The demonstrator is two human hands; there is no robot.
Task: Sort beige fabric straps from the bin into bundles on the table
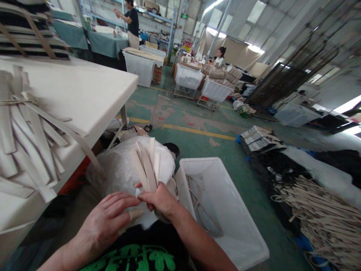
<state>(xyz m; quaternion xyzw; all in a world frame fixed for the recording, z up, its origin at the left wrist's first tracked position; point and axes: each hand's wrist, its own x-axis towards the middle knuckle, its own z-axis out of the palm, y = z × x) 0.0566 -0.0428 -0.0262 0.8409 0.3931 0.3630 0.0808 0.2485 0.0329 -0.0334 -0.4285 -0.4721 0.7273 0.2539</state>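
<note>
The right hand [158, 199] is closed around a few flat, pale strips [148, 169]. They poke up out of it toward 12 o'clock, a bit spread out. From the left hand [109, 214], the strips are at 1 o'clock. Its fingers are half bent, close by the right thumb; I can't tell if they pinch anything. A big clear bag [113, 165] sits behind the strips, at 11 o'clock. A white bin [214, 180] is at 3 o'clock. At 10 o'clock, a tied bundle [31, 128] lies on a white table [93, 86].
</note>
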